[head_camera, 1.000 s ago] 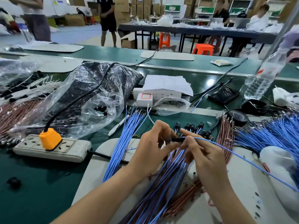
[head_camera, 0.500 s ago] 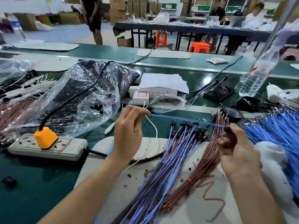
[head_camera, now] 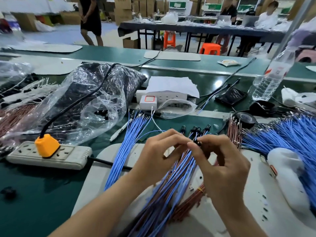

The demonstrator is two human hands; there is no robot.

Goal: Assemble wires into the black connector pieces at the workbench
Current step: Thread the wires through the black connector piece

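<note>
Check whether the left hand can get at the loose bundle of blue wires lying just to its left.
Probably yes. The blue wire bundle lies uncovered beside the left hand, with nothing between them. But that hand pinches a single wire at the black connector, so it must let go first.

Factory assembly hall — wire bundles [head_camera: 118, 154], stacked cartons [head_camera: 123, 7].

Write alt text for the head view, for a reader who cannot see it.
Over a green workbench, the right hand pinches a small black connector while the left hand pinches a thin blue wire beside it. Bundled blue and brown wires lie beneath; a power strip sits at left.
</note>
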